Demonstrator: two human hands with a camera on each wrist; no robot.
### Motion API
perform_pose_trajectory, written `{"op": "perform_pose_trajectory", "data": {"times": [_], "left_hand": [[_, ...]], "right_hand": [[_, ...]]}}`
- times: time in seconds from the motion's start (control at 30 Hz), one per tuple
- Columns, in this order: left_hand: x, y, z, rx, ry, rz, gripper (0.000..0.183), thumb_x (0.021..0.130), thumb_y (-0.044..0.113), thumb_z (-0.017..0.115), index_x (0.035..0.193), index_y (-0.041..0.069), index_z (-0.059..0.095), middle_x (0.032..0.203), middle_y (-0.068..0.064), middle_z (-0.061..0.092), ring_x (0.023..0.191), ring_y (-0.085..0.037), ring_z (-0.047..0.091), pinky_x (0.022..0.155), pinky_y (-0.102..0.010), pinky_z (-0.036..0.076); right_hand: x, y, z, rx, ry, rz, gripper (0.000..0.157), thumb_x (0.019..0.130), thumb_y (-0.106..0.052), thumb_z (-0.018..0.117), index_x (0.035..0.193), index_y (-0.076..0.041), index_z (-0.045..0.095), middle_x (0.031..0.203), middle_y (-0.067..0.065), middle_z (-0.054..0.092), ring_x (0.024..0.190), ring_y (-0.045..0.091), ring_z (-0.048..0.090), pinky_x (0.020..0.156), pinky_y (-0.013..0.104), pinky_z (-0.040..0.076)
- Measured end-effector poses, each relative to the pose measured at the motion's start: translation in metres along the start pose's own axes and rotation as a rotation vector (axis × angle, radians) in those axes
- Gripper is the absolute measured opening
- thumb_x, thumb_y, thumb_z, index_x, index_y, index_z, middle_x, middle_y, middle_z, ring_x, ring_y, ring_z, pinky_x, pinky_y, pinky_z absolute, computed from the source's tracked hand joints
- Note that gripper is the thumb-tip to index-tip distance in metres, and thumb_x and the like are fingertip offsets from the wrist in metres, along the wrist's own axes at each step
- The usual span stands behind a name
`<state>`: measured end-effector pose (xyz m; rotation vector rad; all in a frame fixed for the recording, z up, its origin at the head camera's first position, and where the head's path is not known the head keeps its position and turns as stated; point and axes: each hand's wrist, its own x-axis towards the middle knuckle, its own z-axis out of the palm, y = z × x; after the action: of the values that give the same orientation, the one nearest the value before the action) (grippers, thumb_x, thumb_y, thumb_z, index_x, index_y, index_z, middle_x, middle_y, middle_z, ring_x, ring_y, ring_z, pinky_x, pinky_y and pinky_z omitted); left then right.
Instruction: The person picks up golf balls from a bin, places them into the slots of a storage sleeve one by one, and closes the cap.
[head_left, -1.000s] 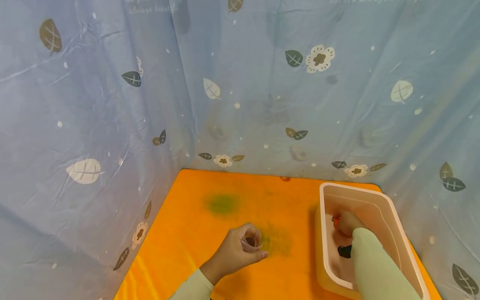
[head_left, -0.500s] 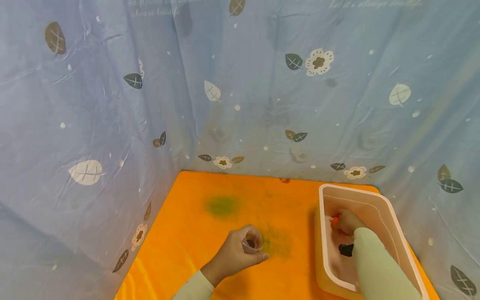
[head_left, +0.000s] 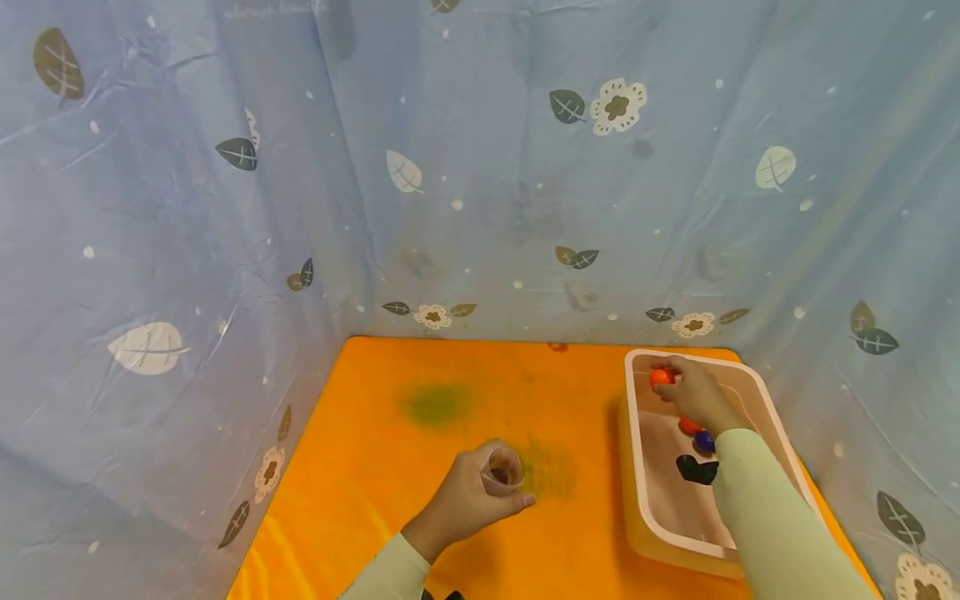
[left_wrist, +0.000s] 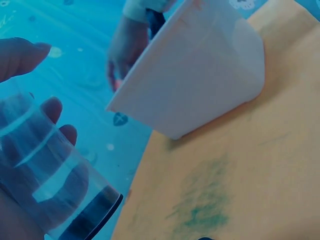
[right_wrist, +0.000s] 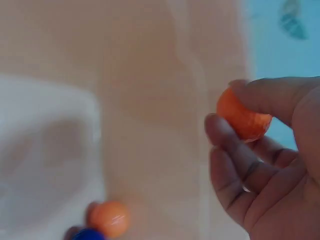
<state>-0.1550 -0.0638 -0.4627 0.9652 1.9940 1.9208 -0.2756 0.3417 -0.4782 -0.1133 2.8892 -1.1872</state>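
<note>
My left hand holds a clear plastic cup over the orange tabletop, fingers and thumb wrapped round its side. In the left wrist view the cup shows see-through walls and a dark band at its base. Over at the bin, my right hand pinches an orange ball between thumb and fingers, close to the bin's far left rim. The right wrist view shows that ball gripped at the fingertips. Lower in the bin lie another orange ball and a blue ball.
A pale pink plastic bin stands on the right of the orange tabletop. Blue curtains with leaf and flower prints enclose the back and sides. A black piece shows beside my right wrist.
My right hand has risen from the bin's floor toward its far rim with the orange ball, uncovering the other orange ball and the blue one. My left hand keeps holding the cup.
</note>
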Motion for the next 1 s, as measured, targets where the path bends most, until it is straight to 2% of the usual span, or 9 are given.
{"op": "perform_pose_trajectory", "data": {"times": [0.23,0.37,0.5,0.57,0.73,0.9,1.0], "left_hand": [[0.001,0.002,0.001,0.015,0.012,0.003,0.024,0.086,0.009,0.074,0.097,0.009,0.053,0.090,-0.010,0.057,0.085,-0.021,0.067,0.072,-0.035,0.056],[0.001,-0.001,0.004,-0.003,0.008,-0.006,0.024,0.086,0.009,0.074,0.098,0.004,0.053,0.092,-0.011,0.057,0.086,-0.023,0.067,0.073,-0.035,0.056],[0.001,-0.003,0.007,-0.022,0.005,-0.019,0.024,0.086,0.008,0.073,0.098,0.003,0.053,0.092,-0.011,0.057,0.086,-0.023,0.067,0.073,-0.035,0.055],[0.001,-0.003,0.006,-0.026,0.009,-0.034,0.025,0.085,0.009,0.074,0.098,0.003,0.053,0.092,-0.012,0.057,0.086,-0.023,0.067,0.073,-0.035,0.055],[0.000,-0.006,0.005,-0.009,0.010,-0.055,0.025,0.085,0.010,0.074,0.098,0.004,0.053,0.093,-0.012,0.058,0.085,-0.022,0.067,0.073,-0.035,0.056],[0.001,-0.020,0.005,-0.002,0.021,-0.055,0.025,0.085,0.008,0.074,0.098,0.006,0.054,0.093,-0.012,0.058,0.085,-0.022,0.067,0.072,-0.036,0.056],[0.001,-0.029,0.005,0.002,0.025,-0.065,0.025,0.085,0.012,0.075,0.099,0.010,0.054,0.094,-0.011,0.058,0.086,-0.022,0.067,0.072,-0.035,0.056]], "right_hand": [[-0.025,-0.054,-0.027,0.114,0.131,-0.037,0.049,0.092,-0.044,0.063,0.136,-0.029,0.049,0.129,0.006,0.049,0.103,0.029,0.053,0.075,0.042,0.047],[-0.039,-0.073,-0.036,0.125,0.166,-0.092,0.046,0.091,-0.042,0.064,0.135,-0.031,0.051,0.131,0.004,0.048,0.106,0.028,0.055,0.079,0.037,0.048],[-0.043,-0.080,-0.037,0.152,0.167,-0.133,0.042,0.092,-0.034,0.066,0.131,-0.027,0.053,0.130,0.003,0.047,0.106,0.027,0.057,0.076,0.023,0.051],[-0.044,-0.082,-0.036,0.173,0.165,-0.141,0.042,0.091,-0.033,0.066,0.131,-0.026,0.053,0.129,0.003,0.048,0.105,0.026,0.058,0.075,0.021,0.050],[-0.048,-0.082,-0.033,0.222,0.151,-0.097,0.046,0.091,-0.033,0.066,0.134,-0.029,0.050,0.132,0.001,0.048,0.105,0.022,0.059,0.074,0.027,0.051],[-0.056,-0.082,-0.028,0.309,0.169,-0.090,0.051,0.090,-0.036,0.067,0.137,-0.027,0.049,0.134,0.003,0.046,0.105,0.016,0.059,0.071,0.030,0.052],[-0.063,-0.083,-0.025,0.394,0.191,-0.068,0.051,0.090,-0.036,0.068,0.137,-0.027,0.050,0.127,0.006,0.054,0.101,0.015,0.062,0.058,0.033,0.053]]}}
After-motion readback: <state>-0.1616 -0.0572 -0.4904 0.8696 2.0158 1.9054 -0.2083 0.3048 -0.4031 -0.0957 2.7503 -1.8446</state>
